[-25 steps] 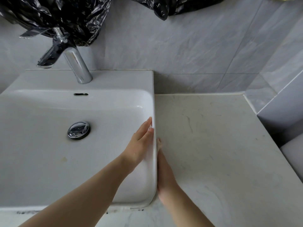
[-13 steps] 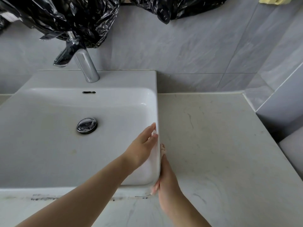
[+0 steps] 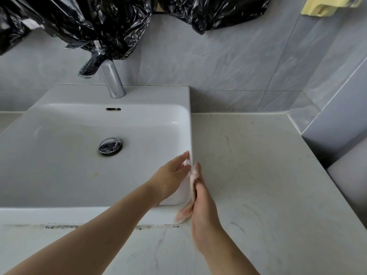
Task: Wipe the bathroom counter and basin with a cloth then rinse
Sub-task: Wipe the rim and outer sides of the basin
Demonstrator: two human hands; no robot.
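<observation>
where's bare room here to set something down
The counter right of the basin, back to the tiled wall, is bare. Basin floor around the drain too. Crowded: the basin's right rim, where left hand and right hand with cloth meet.

No words or numbers can be read here. A small pale tag (image 3: 29,24) sits on the black plastic bag (image 3: 89,22) at the top left. Its print is too tiny and blurry to read.

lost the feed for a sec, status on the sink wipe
Left hand flat on basin inner right wall. Right hand on its outer side, blurred; pale wad there, maybe cloth. Nothing seen blocking.
</observation>
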